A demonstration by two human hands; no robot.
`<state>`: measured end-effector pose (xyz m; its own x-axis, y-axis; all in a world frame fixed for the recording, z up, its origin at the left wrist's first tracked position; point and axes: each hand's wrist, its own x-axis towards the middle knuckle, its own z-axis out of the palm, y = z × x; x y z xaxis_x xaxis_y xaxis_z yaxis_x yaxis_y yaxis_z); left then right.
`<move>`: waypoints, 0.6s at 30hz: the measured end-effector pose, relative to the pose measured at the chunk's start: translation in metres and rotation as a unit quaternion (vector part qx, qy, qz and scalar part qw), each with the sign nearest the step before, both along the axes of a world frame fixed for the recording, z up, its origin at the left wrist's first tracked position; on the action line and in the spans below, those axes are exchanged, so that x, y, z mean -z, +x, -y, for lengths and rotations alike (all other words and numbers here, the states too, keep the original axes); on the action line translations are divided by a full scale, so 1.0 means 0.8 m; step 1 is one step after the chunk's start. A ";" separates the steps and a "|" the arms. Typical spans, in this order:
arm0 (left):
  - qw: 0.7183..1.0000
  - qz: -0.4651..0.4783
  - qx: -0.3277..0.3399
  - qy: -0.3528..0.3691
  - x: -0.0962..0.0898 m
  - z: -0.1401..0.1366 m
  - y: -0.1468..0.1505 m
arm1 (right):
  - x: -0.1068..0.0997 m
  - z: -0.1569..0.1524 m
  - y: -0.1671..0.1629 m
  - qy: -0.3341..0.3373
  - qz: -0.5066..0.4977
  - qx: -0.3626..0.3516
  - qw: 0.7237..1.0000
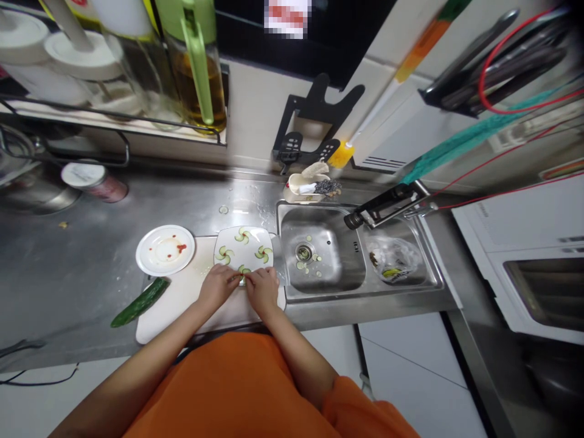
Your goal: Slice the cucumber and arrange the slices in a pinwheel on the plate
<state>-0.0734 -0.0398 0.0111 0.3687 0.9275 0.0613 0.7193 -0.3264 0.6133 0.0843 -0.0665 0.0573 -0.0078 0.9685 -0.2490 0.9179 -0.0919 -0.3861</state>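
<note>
A white square plate (252, 250) lies on the white cutting board (176, 310). Thin green cucumber slices (242, 235) form several pinwheels on it, with small red bits at their centres. Over the nearest pinwheel (244, 269), at the plate's front edge, my left hand (219, 286) and my right hand (263, 288) meet with fingertips pinched. What they pinch, if anything, is too small and covered to name. To the left, a round white plate (154, 254) carries red bits and smears. A whole cucumber (140, 302) rests partly over the board's left edge.
Right of the board is a steel sink (337, 261) with cucumber slices around its drain. A clear plastic bag (395, 258) sits in the second basin. Behind stand a sponge holder (298, 193) and a low condiment rack (173, 129) with an oil bottle (196, 85).
</note>
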 end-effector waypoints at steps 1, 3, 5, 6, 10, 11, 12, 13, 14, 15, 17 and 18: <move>1.000 0.000 -0.001 0.000 0.000 0.000 0.000 | 0.000 0.000 0.000 0.001 0.002 -0.001 1.000; 1.000 -0.004 -0.003 0.003 0.001 0.000 0.000 | 0.000 0.000 0.000 0.002 0.004 0.000 1.000; 1.000 -0.009 -0.002 0.006 0.001 0.000 0.000 | 0.000 0.000 0.001 0.003 0.001 0.003 1.000; 1.000 -0.010 -0.002 0.007 0.002 0.000 0.000 | 0.000 0.000 0.001 0.003 -0.001 0.005 1.000; 1.000 -0.010 -0.002 0.003 0.002 0.000 0.000 | 0.000 0.001 0.003 0.004 -0.007 0.010 1.000; 1.000 -0.007 -0.002 0.003 0.002 0.000 0.000 | 0.000 0.001 0.003 0.003 -0.008 0.011 1.000; 1.000 -0.003 -0.003 0.004 0.002 0.000 0.000 | 0.000 0.001 0.004 0.003 -0.007 0.012 1.000; 1.000 0.002 -0.004 0.005 0.002 0.000 0.000 | 0.000 0.001 0.004 0.003 -0.007 0.014 1.000; 1.000 0.007 -0.006 0.007 0.001 0.000 0.000 | 0.000 0.001 0.005 0.003 -0.008 0.015 1.000; 1.000 0.012 -0.008 0.007 -0.001 0.001 0.000 | -0.001 0.001 0.006 0.005 -0.009 0.017 1.000; 1.000 0.024 -0.017 0.009 -0.005 0.001 -0.003 | -0.002 0.000 0.008 0.010 -0.013 0.022 1.000; 0.999 0.030 -0.023 0.009 -0.007 0.001 -0.005 | -0.002 0.000 0.009 0.013 -0.016 0.026 0.999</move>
